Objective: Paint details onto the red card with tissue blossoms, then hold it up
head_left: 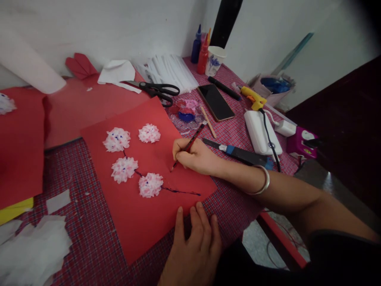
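My right hand (198, 157) is closed around a red and black pencil (195, 138), whose sharpened tip points down at the right part of a red sheet of paper (139, 226). Whether the tip touches the paper, I cannot tell. My left hand (193, 250) lies with fingers stretched out at the sheet's near edge. Several pink-and-white tissue flowers sit on the sheet, among them an upper right one (149, 133) and a lower one (150, 185). A dark painted line (180, 192) runs right from the lower flower, and short dark strokes link others.
Beyond the sheet lie black-handled scissors (162, 89), a paint palette (187, 113), a wooden stick (208, 122) and a phone (216, 102). Paint bottles (203, 57) and a paper cup (214, 61) stand behind. A cutter (238, 153), power bank (262, 133) and glue gun (253, 97) lie right.
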The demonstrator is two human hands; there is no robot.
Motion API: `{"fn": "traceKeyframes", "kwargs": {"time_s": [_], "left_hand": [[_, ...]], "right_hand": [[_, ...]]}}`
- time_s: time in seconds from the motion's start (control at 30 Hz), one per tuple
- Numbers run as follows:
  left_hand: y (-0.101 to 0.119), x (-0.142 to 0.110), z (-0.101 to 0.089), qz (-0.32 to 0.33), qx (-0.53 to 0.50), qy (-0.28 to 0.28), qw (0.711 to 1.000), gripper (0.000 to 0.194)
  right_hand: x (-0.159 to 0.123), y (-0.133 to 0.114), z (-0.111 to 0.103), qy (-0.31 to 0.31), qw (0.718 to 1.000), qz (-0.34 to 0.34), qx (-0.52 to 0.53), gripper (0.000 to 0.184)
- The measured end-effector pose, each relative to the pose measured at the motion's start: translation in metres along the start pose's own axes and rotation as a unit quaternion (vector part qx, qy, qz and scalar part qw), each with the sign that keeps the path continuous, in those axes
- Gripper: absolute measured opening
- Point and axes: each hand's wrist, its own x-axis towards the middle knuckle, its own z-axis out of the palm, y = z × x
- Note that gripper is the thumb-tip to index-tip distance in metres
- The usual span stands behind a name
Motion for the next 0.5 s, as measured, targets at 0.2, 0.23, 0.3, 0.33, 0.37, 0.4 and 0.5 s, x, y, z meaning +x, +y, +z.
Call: {"fn": "traceKeyframes", "kwargs": {"time_s": [0.2, 0.23, 0.3, 0.33, 0.37, 0.4, 0.5], "left_hand": [[-0.0003, 0.0001, 0.0006, 0.001, -0.003, 0.003, 1.0, 0.04], [-0.0003, 0.0002, 0.0008, 0.0, -0.003, 0.004, 1.0, 0.04], [-0.0003, 0.0003, 0.0009, -0.001, -0.002, 0.006, 1.0, 0.04], [-0.0004, 0.0003, 0.001, -0.001, -0.002, 0.006, 1.0, 0.04], [-0.0004, 0.0003, 0.001, 0.0, -0.002, 0.006, 1.0, 0.04], [-0.0003, 0.0001, 0.0011, 0.0, -0.004, 0.005, 1.0, 0.04], [0.0004, -0.0003, 0.0019, -0.002, -0.004, 0.007, 1.0, 0.039]], "right_hand": [[0.0014, 0.0008, -0.0018, 0.006, 1.0, 0.002, 0.0, 0.009], [0.0016, 0.0007, -0.0021, 0.007, 1.0, 0.005, 0.0, 0.008], [0.0018, 0.0003, -0.0026, 0.014, 1.0, 0.005, -0.003, 0.008], [0.0019, 0.0001, -0.003, 0.016, 1.0, 0.003, -0.007, 0.009], [0.002, 0.0, -0.0033, 0.016, 1.0, 0.002, -0.012, 0.009], [0.0021, 0.0001, -0.0037, 0.015, 1.0, 0.002, -0.014, 0.009], [0.0024, 0.0004, -0.0047, 0.017, 1.0, 0.015, 0.018, 0.01]]}}
